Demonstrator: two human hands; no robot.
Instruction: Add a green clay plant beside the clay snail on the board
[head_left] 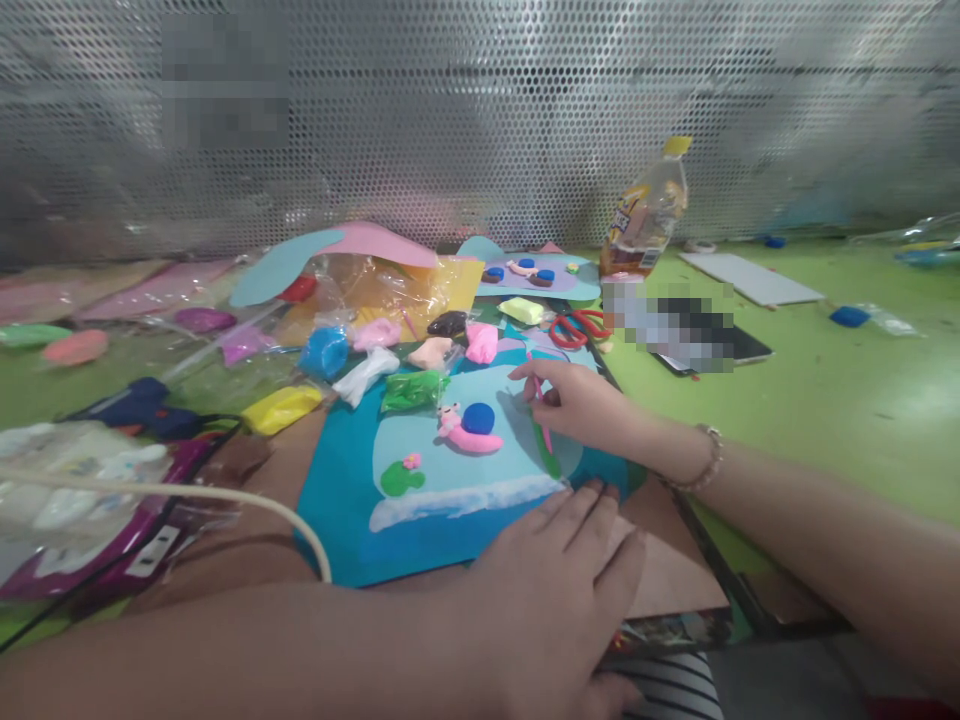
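Observation:
My right hand (577,405) is pinched on a thin pink tool (541,412), its tip down on the right side of a light blue picture panel (450,470). A pink clay snail with a blue shell (472,428) and a green lily pad with a pink flower (403,477) sit on that panel. The panel lies on a darker blue sheet (337,500). My left hand (559,580) lies flat with fingers stretched out, pressing the lower right edge of the sheet.
Several bags of coloured clay (405,350) lie behind the picture, with red scissors (577,328), a blue glue gun (146,405) at left and a plastic bottle (649,215) at the back. A perforated metal wall closes off the far side. Green floor (825,390) lies to the right.

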